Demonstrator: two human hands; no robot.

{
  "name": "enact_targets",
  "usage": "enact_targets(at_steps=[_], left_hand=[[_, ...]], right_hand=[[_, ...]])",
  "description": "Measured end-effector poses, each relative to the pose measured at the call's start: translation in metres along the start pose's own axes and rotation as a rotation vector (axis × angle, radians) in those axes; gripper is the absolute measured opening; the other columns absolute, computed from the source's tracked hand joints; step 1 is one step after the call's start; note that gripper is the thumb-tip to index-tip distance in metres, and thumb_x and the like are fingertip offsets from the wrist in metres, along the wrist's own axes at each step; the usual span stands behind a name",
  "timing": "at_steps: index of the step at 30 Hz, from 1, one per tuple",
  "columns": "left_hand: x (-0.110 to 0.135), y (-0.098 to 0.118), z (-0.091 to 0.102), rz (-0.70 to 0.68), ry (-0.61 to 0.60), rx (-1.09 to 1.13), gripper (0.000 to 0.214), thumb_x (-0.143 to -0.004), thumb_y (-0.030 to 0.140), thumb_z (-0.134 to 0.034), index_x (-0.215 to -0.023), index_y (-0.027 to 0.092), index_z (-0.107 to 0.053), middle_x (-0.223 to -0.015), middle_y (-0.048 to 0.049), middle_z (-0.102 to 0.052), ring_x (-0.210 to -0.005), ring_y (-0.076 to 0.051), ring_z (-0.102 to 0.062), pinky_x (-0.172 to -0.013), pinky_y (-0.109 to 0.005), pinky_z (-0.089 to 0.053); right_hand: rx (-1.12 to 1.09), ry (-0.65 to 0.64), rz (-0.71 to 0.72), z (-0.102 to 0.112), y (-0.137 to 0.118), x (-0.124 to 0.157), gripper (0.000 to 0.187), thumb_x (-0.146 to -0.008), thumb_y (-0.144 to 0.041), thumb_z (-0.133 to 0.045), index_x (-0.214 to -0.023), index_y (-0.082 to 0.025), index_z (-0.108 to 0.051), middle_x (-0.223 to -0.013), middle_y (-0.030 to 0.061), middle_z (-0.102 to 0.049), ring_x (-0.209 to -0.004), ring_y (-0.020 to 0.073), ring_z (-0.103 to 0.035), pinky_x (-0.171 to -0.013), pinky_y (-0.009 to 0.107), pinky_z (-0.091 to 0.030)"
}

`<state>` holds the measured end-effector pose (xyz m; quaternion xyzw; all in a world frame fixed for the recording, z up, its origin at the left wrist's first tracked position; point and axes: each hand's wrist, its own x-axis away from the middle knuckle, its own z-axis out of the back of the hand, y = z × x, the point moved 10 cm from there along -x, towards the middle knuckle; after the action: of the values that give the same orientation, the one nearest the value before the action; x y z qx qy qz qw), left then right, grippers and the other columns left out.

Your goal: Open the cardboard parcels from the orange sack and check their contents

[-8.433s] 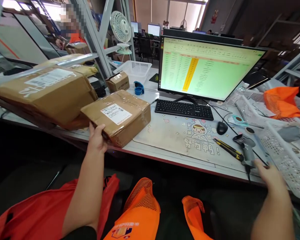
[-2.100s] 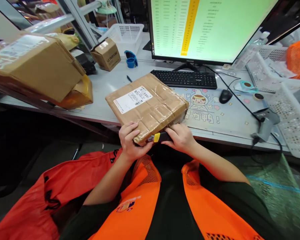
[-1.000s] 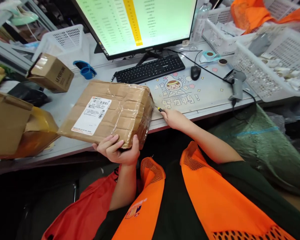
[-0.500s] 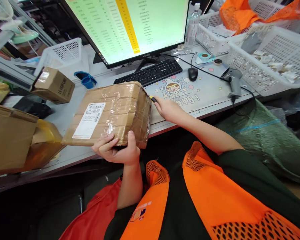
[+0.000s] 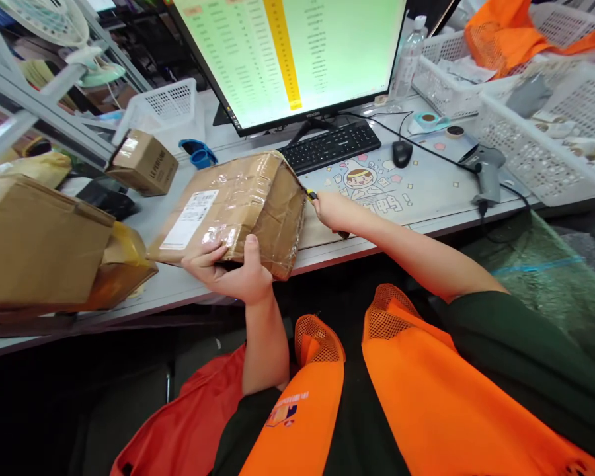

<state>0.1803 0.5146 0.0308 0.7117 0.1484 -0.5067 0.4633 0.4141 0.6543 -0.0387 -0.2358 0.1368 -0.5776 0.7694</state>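
A taped cardboard box [image 5: 248,198] lies tilted at the desk's front edge, with a white shipping label [image 5: 190,219] on its upper face. My left hand [image 5: 233,271] grips the near edge of the box, thumb on the near side and fingers toward the label. In my right hand [image 5: 334,210] is a utility knife [image 5: 311,194] with black and yellow parts. Its front end meets the far right edge of the box, and its dark tail shows below my fist. Whether the blade is in the cardboard I cannot tell.
Behind the box stand a keyboard [image 5: 332,147] and a monitor [image 5: 297,59]. Right of them are a mouse [image 5: 402,153], a barcode scanner [image 5: 488,173] and a white basket [image 5: 520,155]. More cartons [image 5: 39,244] crowd the left, near a blue cup [image 5: 201,156].
The knife has drawn back slightly from the box edge, showing more of its body and tail. The camera view has shifted left. My left hand keeps its hold on the box.
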Motion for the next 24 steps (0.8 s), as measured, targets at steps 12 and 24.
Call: enact_targets(at_steps=[12,24], left_hand=[[0.014,-0.011,0.019,-0.096,-0.042,0.111,0.042,-0.077,0.035,-0.084,-0.088,0.024,-0.046,-0.097,-0.0006,-0.054,-0.094,-0.022,-0.058,-0.096,-0.045,-0.048],[0.033,-0.035,0.027,-0.055,-0.248,-0.041,0.047,-0.077,0.048,-0.076,-0.091,0.027,-0.036,-0.098,-0.0029,-0.052,-0.104,-0.027,-0.059,-0.103,-0.054,-0.050]], right_hand=[[0.022,-0.140,0.003,0.013,0.012,0.055,0.042,-0.108,-0.041,-0.051,-0.138,-0.020,-0.072,-0.097,0.0102,-0.083,-0.079,0.0250,-0.077,-0.075,0.033,-0.058],[0.320,-0.321,0.561,-0.060,-0.073,0.070,0.043,-0.103,-0.042,-0.066,-0.145,-0.037,-0.074,-0.114,0.0073,-0.083,-0.093,0.0236,-0.075,-0.077,0.030,-0.048]])
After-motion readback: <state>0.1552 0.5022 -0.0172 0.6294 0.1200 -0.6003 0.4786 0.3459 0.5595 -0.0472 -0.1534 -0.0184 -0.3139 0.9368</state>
